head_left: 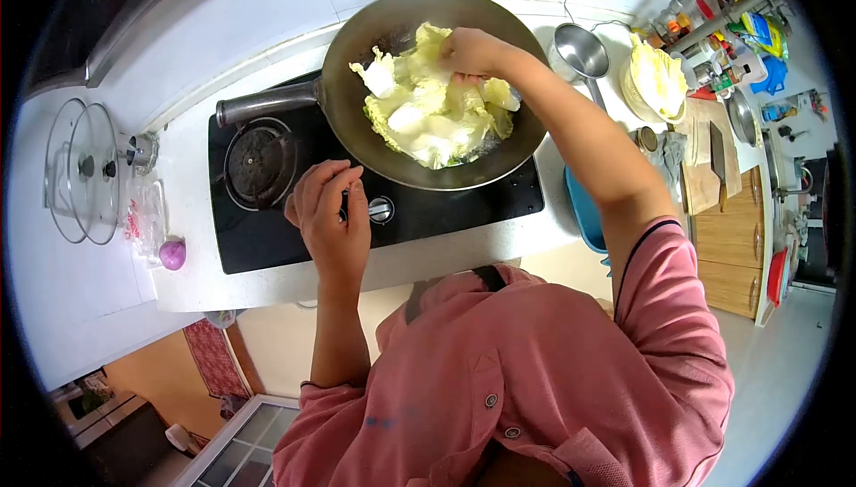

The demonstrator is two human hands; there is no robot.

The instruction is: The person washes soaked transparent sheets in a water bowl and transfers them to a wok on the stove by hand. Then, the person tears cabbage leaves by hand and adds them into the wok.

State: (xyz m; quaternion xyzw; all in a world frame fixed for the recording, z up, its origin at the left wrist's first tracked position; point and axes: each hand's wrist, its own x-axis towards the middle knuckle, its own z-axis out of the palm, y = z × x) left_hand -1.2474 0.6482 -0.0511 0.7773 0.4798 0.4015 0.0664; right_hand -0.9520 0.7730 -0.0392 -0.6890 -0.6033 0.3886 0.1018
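A large dark wok (357, 144) sits over the right side of the black gas stove (499, 200), its handle (267, 103) pointing left. Torn pale-green cabbage leaves (428, 121) are heaped inside it. My right hand (473, 53) reaches into the wok at the upper edge of the heap. Its fingers are curled down against the leaves, and what they grip, if anything, is hidden. In front of the wok, my left hand (330, 206) hovers over the stove beside the control knob (381, 210), fingers loosely bent and apart, holding nothing.
The other burner (259, 161) lies under the wok handle. To the right are a metal ladle (581, 50), a basket (637, 99) of cabbage, a cleaver (717, 150) on a cutting board (700, 188), and a blue basin (584, 210). Glass lids (85, 170) and a purple onion (173, 254) are left.
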